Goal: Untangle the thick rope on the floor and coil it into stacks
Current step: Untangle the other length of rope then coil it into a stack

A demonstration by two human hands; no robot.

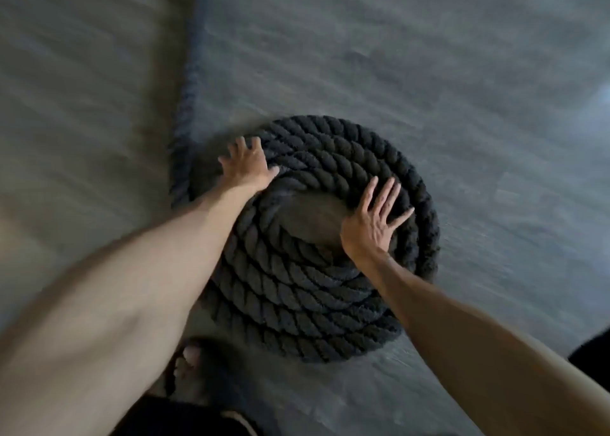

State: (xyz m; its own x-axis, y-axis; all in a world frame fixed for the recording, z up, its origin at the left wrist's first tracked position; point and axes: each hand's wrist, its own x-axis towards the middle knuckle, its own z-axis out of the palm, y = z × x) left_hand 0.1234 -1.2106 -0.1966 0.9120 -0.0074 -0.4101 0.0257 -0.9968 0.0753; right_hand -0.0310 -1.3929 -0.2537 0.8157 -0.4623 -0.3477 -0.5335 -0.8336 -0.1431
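1. Head view: the thick black rope (317, 237) is seen wound into a round, layered coil on the grey floor (462, 89), directly ahead of a sandalled foot (191, 363) at the lower edge.

2. The left hand (247, 168) is laid on the coil's upper-left rim, fingers (242, 145) spread and not closed around anything. The right hand (373, 224) is pressed flat on the coil's right side, beside the hollow centre, fingers (386, 194) likewise splayed. Nothing is gripped by either.

3. A free tail (188, 105) is seen running from the coil's left edge away up the floor; it is blurred, so how much remains, or whether tangles are left in it, cannot be told.

4. The step in hand is judged to be the settling of the wound turns. Pressure is best applied downward and slightly inward, so that each turn is seated squarely on the one below.

5. The hollow centre should be kept round and open; a lopsided core would probably let upper layers slide off.

6. The tail should be fed in along the rope's own twist, so that fresh kinks are avoided.

7. One palm is best left on the stack while the next turn is drawn round.
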